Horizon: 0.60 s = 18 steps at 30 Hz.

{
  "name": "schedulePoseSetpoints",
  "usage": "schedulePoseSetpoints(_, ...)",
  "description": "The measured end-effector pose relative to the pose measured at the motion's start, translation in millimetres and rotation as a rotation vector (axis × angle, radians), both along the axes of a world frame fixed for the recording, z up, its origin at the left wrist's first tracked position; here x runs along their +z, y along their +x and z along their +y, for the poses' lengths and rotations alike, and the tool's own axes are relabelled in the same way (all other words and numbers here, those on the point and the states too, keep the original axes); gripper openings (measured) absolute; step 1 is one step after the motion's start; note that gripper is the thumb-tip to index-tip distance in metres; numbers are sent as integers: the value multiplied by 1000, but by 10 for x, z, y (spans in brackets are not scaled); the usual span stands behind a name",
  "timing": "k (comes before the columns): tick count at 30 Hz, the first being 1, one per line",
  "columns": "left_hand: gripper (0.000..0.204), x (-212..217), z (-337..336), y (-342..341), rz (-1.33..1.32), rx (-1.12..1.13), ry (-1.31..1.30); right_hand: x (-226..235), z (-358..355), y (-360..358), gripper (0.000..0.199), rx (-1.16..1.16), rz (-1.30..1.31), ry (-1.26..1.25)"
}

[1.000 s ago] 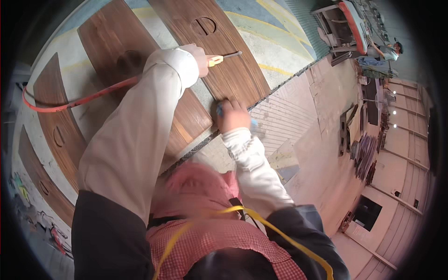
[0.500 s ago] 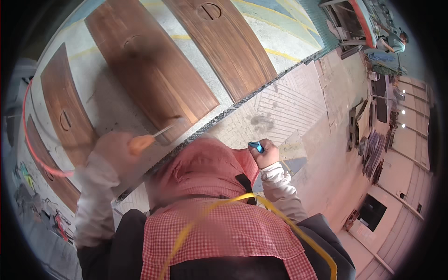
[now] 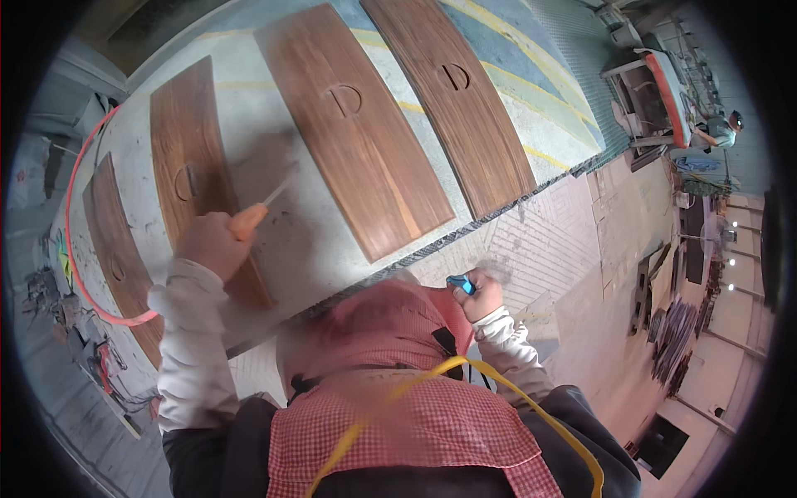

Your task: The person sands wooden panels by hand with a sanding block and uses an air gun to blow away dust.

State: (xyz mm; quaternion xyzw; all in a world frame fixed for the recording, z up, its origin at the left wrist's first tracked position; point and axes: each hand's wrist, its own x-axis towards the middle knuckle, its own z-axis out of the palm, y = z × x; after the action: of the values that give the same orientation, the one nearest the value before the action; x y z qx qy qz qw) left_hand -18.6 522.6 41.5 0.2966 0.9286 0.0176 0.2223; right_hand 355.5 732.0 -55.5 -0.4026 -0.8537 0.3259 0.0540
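My left hand (image 3: 207, 247) is closed round an orange-handled tool (image 3: 247, 222) with a thin, pale shaft, like a screwdriver; its tip is blurred. It hovers over a narrow brown wooden board (image 3: 189, 116), partly covering it. The shaft points toward the gap beside a wider wooden board (image 3: 344, 133). Both boards bear a D-shaped outline near the middle. My right hand (image 3: 483, 297), off the table's near edge, is closed on a small shiny blue object (image 3: 462, 285) whose kind I cannot make out.
Another wooden board (image 3: 457, 108) lies to the right, and a narrow board (image 3: 116, 224) at far left. Under them is the pale, yellow-striped table top (image 3: 249, 108). A red hose (image 3: 73, 249) curves along the left. A person (image 3: 721, 131) is far off at upper right.
My left hand has drawn back from the wider board toward the narrow one, still holding the orange-handled tool. The whole view has shifted, with the boards now farther right.
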Motion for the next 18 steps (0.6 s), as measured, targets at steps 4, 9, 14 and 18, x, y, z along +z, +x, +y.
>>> schedulePoseSetpoints(4, 36, 55, -692, -267, -2, 38, -39, 123, -484, -192, 18, -17, -23, -56)
schedulePoseSetpoints(9, 41, 89, -1660, -519, 57, -91, -23, 34, -1469, -532, 19, -81, 7, -143)
schedulePoseSetpoints(14, 39, 118, -2465, -1319, 179, 4, 55, 114, -2480, -1056, 21, 186, 32, -174)
schedulePoseSetpoints(18, 41, 161, -2747, -1065, -66, -137, -190, 137, -2873, -1186, 20, 227, 38, -140)
